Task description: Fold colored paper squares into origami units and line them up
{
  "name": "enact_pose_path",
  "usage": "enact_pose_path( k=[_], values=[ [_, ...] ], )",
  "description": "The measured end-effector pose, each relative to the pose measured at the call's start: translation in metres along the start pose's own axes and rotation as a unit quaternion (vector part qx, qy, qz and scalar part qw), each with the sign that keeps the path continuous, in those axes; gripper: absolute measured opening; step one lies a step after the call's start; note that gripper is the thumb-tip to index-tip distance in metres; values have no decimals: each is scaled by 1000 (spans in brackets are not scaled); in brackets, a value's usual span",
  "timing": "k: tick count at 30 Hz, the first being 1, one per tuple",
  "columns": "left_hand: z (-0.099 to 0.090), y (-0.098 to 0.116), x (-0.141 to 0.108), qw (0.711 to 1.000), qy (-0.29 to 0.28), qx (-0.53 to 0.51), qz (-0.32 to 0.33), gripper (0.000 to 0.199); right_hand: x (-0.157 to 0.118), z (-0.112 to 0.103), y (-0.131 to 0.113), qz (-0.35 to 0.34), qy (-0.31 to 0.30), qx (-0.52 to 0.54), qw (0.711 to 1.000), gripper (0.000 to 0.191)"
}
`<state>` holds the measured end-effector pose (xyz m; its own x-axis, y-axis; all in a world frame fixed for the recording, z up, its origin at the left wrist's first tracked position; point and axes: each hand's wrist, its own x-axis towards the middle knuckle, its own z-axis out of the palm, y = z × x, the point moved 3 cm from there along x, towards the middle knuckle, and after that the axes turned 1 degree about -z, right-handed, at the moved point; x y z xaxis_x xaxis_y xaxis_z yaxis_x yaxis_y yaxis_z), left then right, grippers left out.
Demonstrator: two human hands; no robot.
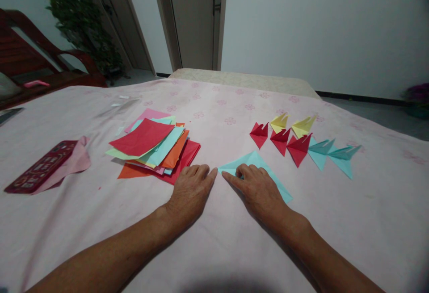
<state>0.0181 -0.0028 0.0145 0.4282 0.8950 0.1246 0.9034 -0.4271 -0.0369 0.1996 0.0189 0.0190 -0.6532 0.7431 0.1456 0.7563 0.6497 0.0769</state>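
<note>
A sheet of light blue origami paper (273, 179), folded into a triangle-like shape, lies on the cloth in front of me. My right hand (256, 188) rests over its near side with bent fingers, the thumb pointing at the paper's left corner. My left hand (192, 190) has its fingers curled in; its thumb tip is right beside that same corner, and nothing shows in the hand. Close to its knuckles is a loose pile of coloured paper sheets (144, 136), red on top, with blue, green, orange and pink ones below.
Several folded paper birds stand at the right: red ones (298, 150), yellow ones (303, 127) and blue ones (345, 156). A dark red patterned box (42, 167) lies at the left by a pink cloth (69, 168). A pink flowered tablecloth (214, 248) covers the table.
</note>
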Motion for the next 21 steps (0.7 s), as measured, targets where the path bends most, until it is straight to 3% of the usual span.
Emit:
enact_pose_path(
  k=[11, 17, 21],
  values=[
    [-6, 9, 2, 998, -8, 67, -15, 44, -3, -3, -1, 13, -14, -25, 1000, 48],
    [-4, 2, -1, 998, -13, 41, -35, 49, -6, -2, 1, 18, -14, -34, 999, 50],
    [-3, 5, -4, 1000, 2, 7, -11, 50, -5, -3, 0, 16, -21, -33, 999, 50]
  ],
)
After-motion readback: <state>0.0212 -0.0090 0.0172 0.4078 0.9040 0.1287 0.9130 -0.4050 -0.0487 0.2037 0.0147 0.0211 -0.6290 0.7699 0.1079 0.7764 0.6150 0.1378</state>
